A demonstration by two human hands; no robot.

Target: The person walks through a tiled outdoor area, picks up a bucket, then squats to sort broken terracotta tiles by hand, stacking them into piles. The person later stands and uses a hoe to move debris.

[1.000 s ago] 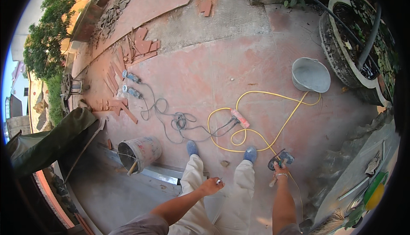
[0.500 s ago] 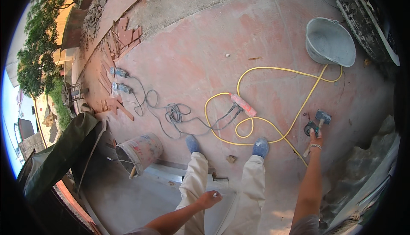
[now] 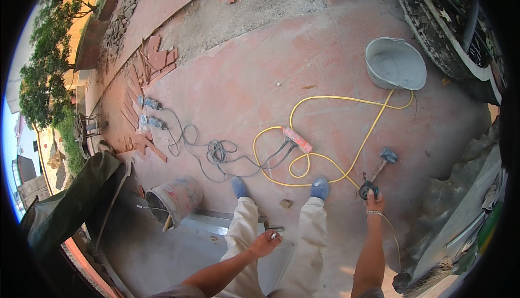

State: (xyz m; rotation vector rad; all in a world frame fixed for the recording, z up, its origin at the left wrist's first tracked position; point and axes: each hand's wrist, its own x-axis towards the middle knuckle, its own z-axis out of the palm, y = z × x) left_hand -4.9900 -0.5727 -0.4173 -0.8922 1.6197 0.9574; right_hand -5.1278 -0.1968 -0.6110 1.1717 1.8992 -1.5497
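Note:
My right hand (image 3: pixel 374 199) is out ahead of me on the right, its fingers closed round a dark, rounded tape measure (image 3: pixel 366 190). Just beyond lies a mallet (image 3: pixel 388 155) with a blue-grey head, its handle pointing back at that hand. In front of my legs, my left hand (image 3: pixel 264 243) is closed with a small white stick-like piece (image 3: pixel 273 236) poking out at the fingertips; its kind is too small to make out.
A yellow cord (image 3: pixel 374 127) loops over the reddish floor to a red socket block (image 3: pixel 297 140). Grey cables (image 3: pixel 219 153) run from it toward two power tools (image 3: pixel 153 122). A grey bucket (image 3: pixel 396 64) stands far right, a paint-stained bucket (image 3: pixel 174 199) near left. A stone (image 3: pixel 285 203) lies between my feet.
My right hand has drawn back toward me with the tape measure, away from the mallet, which stays on the floor. The whole view has shifted slightly. My left hand keeps its grip.

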